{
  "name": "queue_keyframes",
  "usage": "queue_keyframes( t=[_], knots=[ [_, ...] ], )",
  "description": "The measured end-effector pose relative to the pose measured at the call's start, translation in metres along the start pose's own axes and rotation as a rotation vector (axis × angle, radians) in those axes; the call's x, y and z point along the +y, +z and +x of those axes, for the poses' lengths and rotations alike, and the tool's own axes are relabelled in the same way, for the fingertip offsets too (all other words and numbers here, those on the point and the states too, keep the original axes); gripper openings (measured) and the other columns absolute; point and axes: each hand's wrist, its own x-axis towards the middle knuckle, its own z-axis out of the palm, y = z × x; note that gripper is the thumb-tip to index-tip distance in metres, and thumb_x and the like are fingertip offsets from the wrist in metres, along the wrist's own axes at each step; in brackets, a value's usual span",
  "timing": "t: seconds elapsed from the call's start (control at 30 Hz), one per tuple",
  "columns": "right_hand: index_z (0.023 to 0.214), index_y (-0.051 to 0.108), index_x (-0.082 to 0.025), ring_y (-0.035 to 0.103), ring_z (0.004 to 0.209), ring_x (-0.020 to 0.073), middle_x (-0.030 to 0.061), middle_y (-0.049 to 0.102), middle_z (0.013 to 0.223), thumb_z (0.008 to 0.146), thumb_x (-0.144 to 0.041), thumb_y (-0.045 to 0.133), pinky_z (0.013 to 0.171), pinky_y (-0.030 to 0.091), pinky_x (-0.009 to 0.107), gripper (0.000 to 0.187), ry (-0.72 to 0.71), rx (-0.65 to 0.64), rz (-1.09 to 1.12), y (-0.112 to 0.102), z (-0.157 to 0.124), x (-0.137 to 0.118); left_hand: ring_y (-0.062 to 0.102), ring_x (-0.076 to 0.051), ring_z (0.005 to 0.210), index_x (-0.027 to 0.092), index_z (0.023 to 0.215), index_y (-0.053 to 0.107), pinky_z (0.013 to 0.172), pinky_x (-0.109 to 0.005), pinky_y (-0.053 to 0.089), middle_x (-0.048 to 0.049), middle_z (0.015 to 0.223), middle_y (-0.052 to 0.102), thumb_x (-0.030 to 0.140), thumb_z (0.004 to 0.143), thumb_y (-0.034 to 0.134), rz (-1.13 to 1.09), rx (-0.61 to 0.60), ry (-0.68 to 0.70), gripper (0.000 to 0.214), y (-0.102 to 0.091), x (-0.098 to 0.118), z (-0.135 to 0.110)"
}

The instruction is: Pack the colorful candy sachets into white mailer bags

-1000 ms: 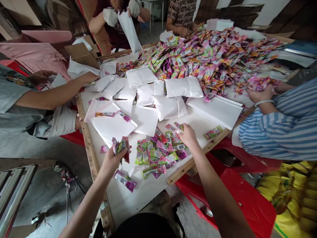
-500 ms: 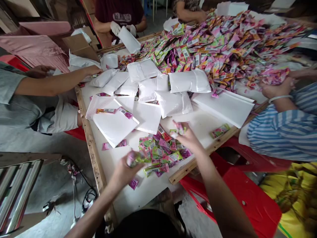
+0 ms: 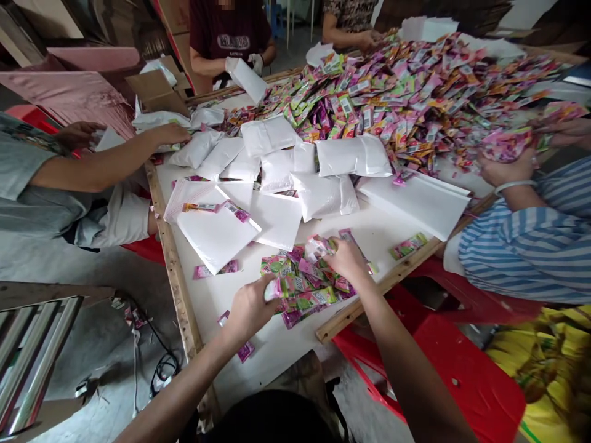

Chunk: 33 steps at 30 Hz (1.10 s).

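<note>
A small heap of pink and green sachets lies on the white table in front of me. My left hand is closed on a few sachets at the heap's left edge. My right hand is closed on a few sachets at the heap's top right. Flat white mailer bags lie just beyond the heap, with two loose sachets on one of them.
A large pile of sachets covers the far right of the table. Stuffed white bags sit mid-table. Other people work at the left, far side and right; a striped sleeve is close. A red stool stands at my right.
My left hand has swung from the table's left part to the heap with its sachets. My right hand stays at the heap's top right. The person opposite has lowered a white bag.
</note>
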Motion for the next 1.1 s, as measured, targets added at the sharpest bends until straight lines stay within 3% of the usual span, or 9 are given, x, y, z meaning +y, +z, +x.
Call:
queue_keyframes(
  t=[0.13, 0.3, 0.47, 0.57, 0.7, 0.77, 0.9, 1.0, 1.1],
  knots=[
    [0.085, 0.065, -0.021, 0.062, 0.076, 0.0205, 0.0066, 0.07, 0.082, 0.07, -0.02, 0.056, 0.061, 0.038, 0.024, 0.017, -0.036, -0.067, 0.008, 0.006, -0.001, -0.011, 0.064, -0.028, 0.089, 0.023, 0.123, 0.05, 0.071, -0.032, 0.045, -0.0097, 0.097, 0.069, 0.043, 0.078, 0.054, 0.101, -0.028, 0.036, 0.05, -0.001, 0.021, 0.042],
    [0.084, 0.065, -0.021, 0.061, 0.074, 0.0202, 0.0055, 0.069, 0.08, 0.072, -0.027, 0.057, 0.061, 0.039, 0.025, 0.015, 0.015, -0.058, 0.056, -0.006, -0.006, 0.006, 0.063, -0.027, 0.08, 0.018, 0.098, 0.062, 0.064, -0.031, 0.044, -0.011, 0.087, 0.068, 0.052, 0.077, 0.051, 0.111, -0.076, 0.038, 0.041, -0.012, 0.005, 0.052],
    [0.1, 0.065, -0.021, 0.061, 0.088, 0.0186, 0.0075, 0.064, 0.105, 0.076, -0.031, 0.057, 0.075, 0.045, 0.025, 0.027, -0.125, -0.045, 0.23, 0.001, 0.007, -0.007, 0.063, -0.026, 0.083, 0.019, 0.128, 0.043, 0.064, -0.029, 0.043, -0.0105, 0.098, 0.067, 0.039, 0.073, 0.057, 0.006, -0.06, -0.013, 0.06, -0.017, -0.003, 0.075],
    [0.108, 0.063, -0.024, 0.056, 0.107, 0.0209, 0.0056, 0.053, 0.127, 0.076, -0.028, 0.059, 0.086, 0.044, 0.027, 0.033, -0.232, -0.008, 0.28, 0.004, 0.029, -0.018, 0.064, -0.026, 0.082, 0.018, 0.132, 0.038, 0.063, -0.029, 0.043, -0.0117, 0.098, 0.067, 0.038, 0.074, 0.056, -0.003, 0.049, 0.022, 0.063, -0.025, 0.001, 0.1],
    [0.104, 0.062, -0.024, 0.057, 0.104, 0.0192, 0.0025, 0.059, 0.119, 0.077, -0.02, 0.056, 0.086, 0.044, 0.026, 0.029, -0.321, 0.088, 0.312, -0.002, 0.058, -0.016, 0.064, -0.023, 0.074, 0.019, 0.141, 0.024, 0.059, -0.028, 0.043, -0.0099, 0.096, 0.067, 0.036, 0.076, 0.053, -0.106, 0.259, 0.012, 0.074, -0.048, 0.003, 0.133],
    [0.103, 0.062, -0.023, 0.058, 0.1, 0.0183, 0.002, 0.062, 0.114, 0.076, -0.017, 0.055, 0.085, 0.043, 0.025, 0.029, -0.335, 0.087, 0.309, -0.005, 0.069, -0.014, 0.063, -0.021, 0.072, 0.018, 0.139, 0.029, 0.057, -0.027, 0.043, -0.0088, 0.096, 0.067, 0.034, 0.075, 0.053, -0.174, 0.318, 0.001, 0.07, -0.059, 0.002, 0.15],
    [0.105, 0.062, -0.023, 0.059, 0.095, 0.0195, 0.0035, 0.063, 0.112, 0.078, -0.023, 0.055, 0.082, 0.044, 0.025, 0.029, -0.272, 0.03, 0.259, -0.002, 0.09, -0.021, 0.063, -0.022, 0.074, 0.013, 0.111, 0.057, 0.061, -0.028, 0.045, -0.0098, 0.085, 0.067, 0.031, 0.076, 0.05, -0.082, 0.278, -0.012, 0.04, -0.06, 0.002, 0.181],
    [0.11, 0.062, -0.024, 0.059, 0.098, 0.0233, 0.0063, 0.062, 0.115, 0.074, -0.024, 0.059, 0.08, 0.043, 0.026, 0.036, -0.214, -0.021, 0.192, 0.004, 0.107, -0.03, 0.061, -0.028, 0.093, 0.011, 0.11, 0.058, 0.074, -0.033, 0.046, -0.0163, 0.103, 0.064, 0.026, 0.076, 0.051, 0.039, 0.288, -0.033, 0.038, -0.048, 0.004, 0.195],
    [0.104, 0.066, -0.019, 0.062, 0.091, 0.0251, 0.0101, 0.067, 0.104, 0.073, -0.024, 0.06, 0.073, 0.044, 0.027, 0.032, -0.184, -0.081, 0.175, 0.007, 0.12, -0.035, 0.055, -0.027, 0.108, 0.014, 0.12, 0.053, 0.086, -0.032, 0.044, -0.0152, 0.133, 0.047, 0.019, 0.076, 0.05, 0.07, 0.271, -0.013, 0.044, -0.034, 0.005, 0.2]
  ],
)
